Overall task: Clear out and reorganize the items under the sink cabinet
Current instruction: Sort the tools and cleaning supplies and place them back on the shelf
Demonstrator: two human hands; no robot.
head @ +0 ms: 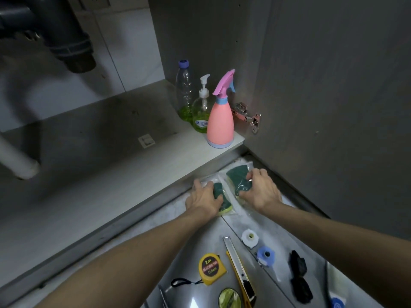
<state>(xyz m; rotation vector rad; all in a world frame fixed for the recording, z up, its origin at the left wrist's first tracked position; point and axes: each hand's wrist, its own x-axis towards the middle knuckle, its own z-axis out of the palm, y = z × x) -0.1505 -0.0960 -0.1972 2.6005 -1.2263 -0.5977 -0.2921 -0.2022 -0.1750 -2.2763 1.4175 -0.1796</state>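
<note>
1. Cabinet floor [93, 174]: wide and bare left of the spray bottle [220, 121]; front edge just beyond both hands.
2. Left hand [203, 200]: curled on left sponge pack [220, 192], on the floor.
3. Right hand [260, 188]: gripping right sponge pack [236, 174], beside the first.
</note>
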